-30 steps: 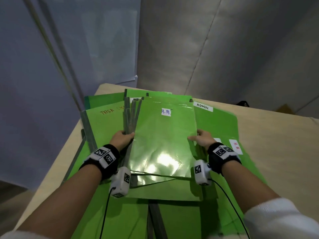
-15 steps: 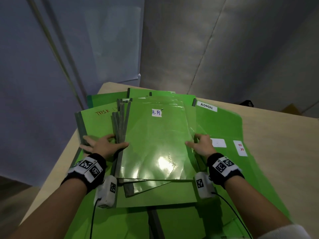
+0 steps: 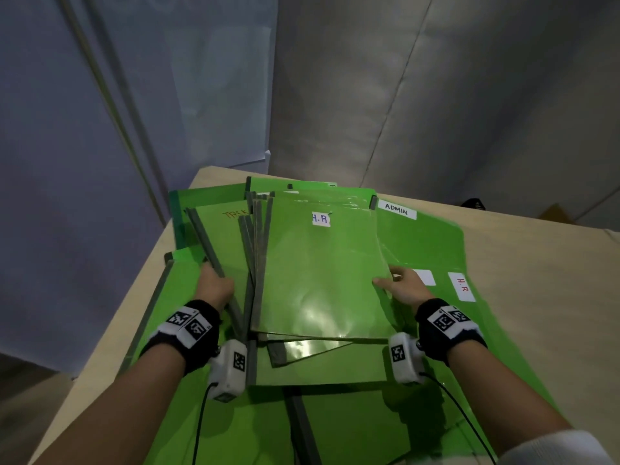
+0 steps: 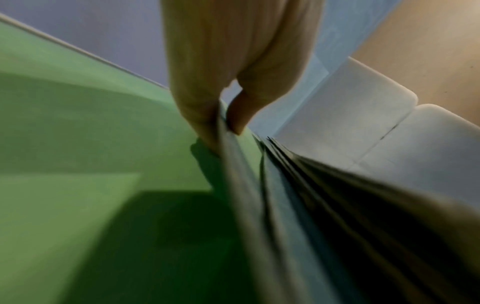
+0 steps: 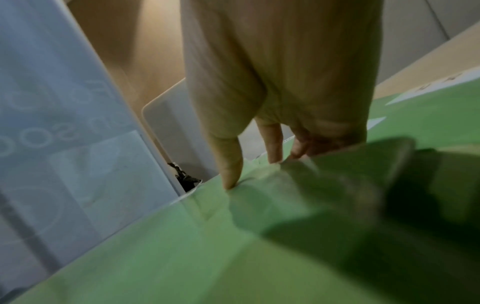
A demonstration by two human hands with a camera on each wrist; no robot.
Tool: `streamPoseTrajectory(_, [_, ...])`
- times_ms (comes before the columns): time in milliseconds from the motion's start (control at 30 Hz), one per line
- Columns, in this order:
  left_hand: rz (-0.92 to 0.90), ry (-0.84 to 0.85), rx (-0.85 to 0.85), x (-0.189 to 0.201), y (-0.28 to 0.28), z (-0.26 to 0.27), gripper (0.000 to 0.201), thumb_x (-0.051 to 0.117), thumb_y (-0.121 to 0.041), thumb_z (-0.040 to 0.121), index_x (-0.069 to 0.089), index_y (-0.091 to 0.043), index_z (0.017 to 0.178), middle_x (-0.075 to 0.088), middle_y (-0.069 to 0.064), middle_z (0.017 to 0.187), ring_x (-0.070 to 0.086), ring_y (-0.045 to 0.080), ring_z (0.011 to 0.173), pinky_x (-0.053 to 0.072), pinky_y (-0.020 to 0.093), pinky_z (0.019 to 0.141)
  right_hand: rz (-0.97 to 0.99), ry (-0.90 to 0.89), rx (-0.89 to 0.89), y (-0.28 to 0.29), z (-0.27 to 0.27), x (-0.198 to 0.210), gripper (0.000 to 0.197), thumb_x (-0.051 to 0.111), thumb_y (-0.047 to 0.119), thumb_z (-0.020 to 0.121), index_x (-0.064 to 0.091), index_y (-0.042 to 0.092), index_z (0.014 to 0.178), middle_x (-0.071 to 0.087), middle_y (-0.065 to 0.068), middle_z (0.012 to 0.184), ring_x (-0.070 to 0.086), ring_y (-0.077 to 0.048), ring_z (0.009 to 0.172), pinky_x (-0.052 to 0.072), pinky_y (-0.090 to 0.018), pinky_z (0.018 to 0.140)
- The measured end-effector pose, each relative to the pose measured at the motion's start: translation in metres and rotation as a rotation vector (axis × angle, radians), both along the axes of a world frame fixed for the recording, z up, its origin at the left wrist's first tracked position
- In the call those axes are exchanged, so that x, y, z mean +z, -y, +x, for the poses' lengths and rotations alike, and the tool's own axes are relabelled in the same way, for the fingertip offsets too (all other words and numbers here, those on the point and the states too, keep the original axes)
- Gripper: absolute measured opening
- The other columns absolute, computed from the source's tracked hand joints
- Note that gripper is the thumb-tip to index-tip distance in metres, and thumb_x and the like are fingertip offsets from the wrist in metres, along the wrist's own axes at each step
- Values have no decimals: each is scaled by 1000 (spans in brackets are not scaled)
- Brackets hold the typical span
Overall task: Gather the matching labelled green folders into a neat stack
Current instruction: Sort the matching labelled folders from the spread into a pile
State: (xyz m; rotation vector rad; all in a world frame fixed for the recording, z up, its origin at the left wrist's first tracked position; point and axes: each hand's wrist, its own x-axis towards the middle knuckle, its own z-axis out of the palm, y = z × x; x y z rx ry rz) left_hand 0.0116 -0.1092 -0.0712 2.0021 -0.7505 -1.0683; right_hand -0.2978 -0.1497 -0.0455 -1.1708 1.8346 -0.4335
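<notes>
A stack of green folders (image 3: 318, 273) with grey spines lies mid-table, its top one labelled H.R (image 3: 321, 218). My right hand (image 3: 401, 286) holds the stack's right edge, thumb (image 5: 228, 181) on top and the other fingers behind the edge. Left of the stack lies a green folder marked TASK (image 3: 224, 243). My left hand (image 3: 214, 286) pinches its grey spine (image 4: 233, 156) between thumb and fingers, and that edge is raised off the pile. On the right lie a folder labelled ADMIN (image 3: 419, 236) and another H.R label (image 3: 462, 286).
More green folders (image 3: 352, 431) spread under the stack toward the front and the left. The tan table (image 3: 536, 280) ends close on the left at an edge (image 3: 110, 330) with floor below. Grey padded walls stand behind the far edge.
My left hand left the stack's left edge, spread flat on the TASK folder, then took hold of its grey spine and raised it. The right hand stayed at the stack's right edge.
</notes>
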Motion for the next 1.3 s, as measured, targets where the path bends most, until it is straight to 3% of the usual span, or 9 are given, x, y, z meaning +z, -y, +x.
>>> streamPoseTrajectory(100, [-36,-97,-79,-2,1,-14,35,45,10,86,46,5,121,54,16,96,55,36,98,47,46,92,9,33,-78,-3,-9,-2,63,65,19,84,36,1,137,53,-19,134,56,-28,102,45,-34,84])
streamPoseTrajectory(233, [22,-151,-178,-3,-5,-16,58,49,7,87,31,3,142,51,25,134,54,37,116,43,48,104,-6,55,-118,-7,-21,2,55,64,23,85,46,-5,130,50,-20,137,48,-32,124,37,-35,97])
streamPoseTrajectory(400, [101,-189,-343,-1,-19,-26,67,51,3,89,21,-8,149,48,25,139,52,41,123,42,52,105,0,62,-106,-14,-18,2,63,69,19,80,41,-2,133,48,-20,138,47,-33,124,36,-37,100])
streamPoseTrajectory(533, [113,-180,-454,6,-25,-27,61,44,6,91,25,-8,147,50,23,136,57,35,113,50,46,96,0,86,-57,-21,-19,5,65,66,5,81,37,1,139,48,-21,139,48,-35,124,38,-35,96])
streamPoseTrajectory(633, [176,-176,-543,12,-31,-27,59,39,9,92,27,-9,147,49,22,136,58,18,87,51,25,68,-10,92,-31,-30,-21,4,68,68,3,79,36,1,139,48,-20,139,48,-34,124,39,-35,97])
streamPoseTrajectory(700, [212,-150,-606,14,-36,-29,52,35,9,93,38,-6,142,51,21,135,57,22,96,52,27,76,-4,86,-15,-39,-23,2,68,67,4,80,35,2,140,48,-19,138,49,-33,123,39,-36,97])
streamPoseTrajectory(900, [161,-343,-424,11,-48,-38,36,40,-16,97,49,4,126,48,29,131,49,24,105,39,43,98,25,138,-11,-68,-38,0,69,67,-2,76,35,4,136,53,-14,118,49,-22,100,45,-26,74])
streamPoseTrajectory(1067, [62,-469,-302,3,-42,-51,53,73,-31,75,53,-1,113,53,3,85,52,13,72,49,25,72,38,180,-69,-74,-33,-5,82,76,16,70,31,6,137,39,-19,141,43,-27,119,32,-43,107])
streamPoseTrajectory(1300, [120,-307,-263,0,-39,-45,60,78,-26,72,55,11,112,61,15,110,61,25,99,51,40,95,74,306,-105,-88,-18,-11,93,74,29,71,23,0,144,34,-20,149,34,-33,136,26,-43,112])
